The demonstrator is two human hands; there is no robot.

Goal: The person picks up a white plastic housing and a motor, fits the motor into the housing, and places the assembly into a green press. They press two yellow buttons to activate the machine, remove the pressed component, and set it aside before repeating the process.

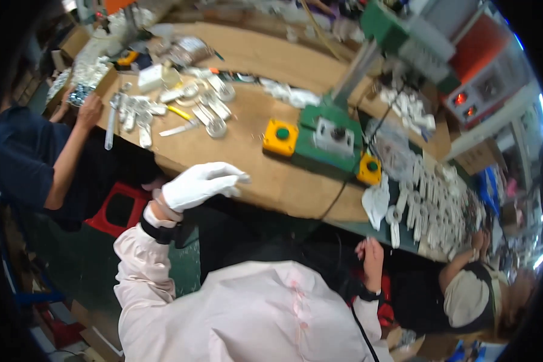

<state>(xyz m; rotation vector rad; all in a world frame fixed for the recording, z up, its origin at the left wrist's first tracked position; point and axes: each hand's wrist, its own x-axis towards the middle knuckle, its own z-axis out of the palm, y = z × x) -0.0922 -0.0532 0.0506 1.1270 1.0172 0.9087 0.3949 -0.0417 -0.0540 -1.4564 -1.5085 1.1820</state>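
Observation:
My left hand (pixel 202 186), in a white glove, hovers by the table's front edge with its fingers stretched forward and nothing in it. My right hand (pixel 371 256) is bare and hangs low at the right, short of the table edge, its fingers curled in and no object showing in them. Nearest to it on the tabletop lies a limp white glove (pixel 376 204). Ahead, between the hands, stands a green bench press (pixel 326 148) with a metal fixture (pixel 335 137) on its base. Yellow boxes with green buttons, a left one (pixel 280 137) and a right one (pixel 370 168), flank it.
White plastic parts with round ends (pixel 208 105) lie left on the brown tabletop (pixel 253 175), beside a yellow-handled knife (pixel 180 113). Many similar parts (pixel 434 205) cover the right side. A co-worker (pixel 33 157) sits left, another person (pixel 473 289) right. A cable (pixel 338 199) crosses the edge.

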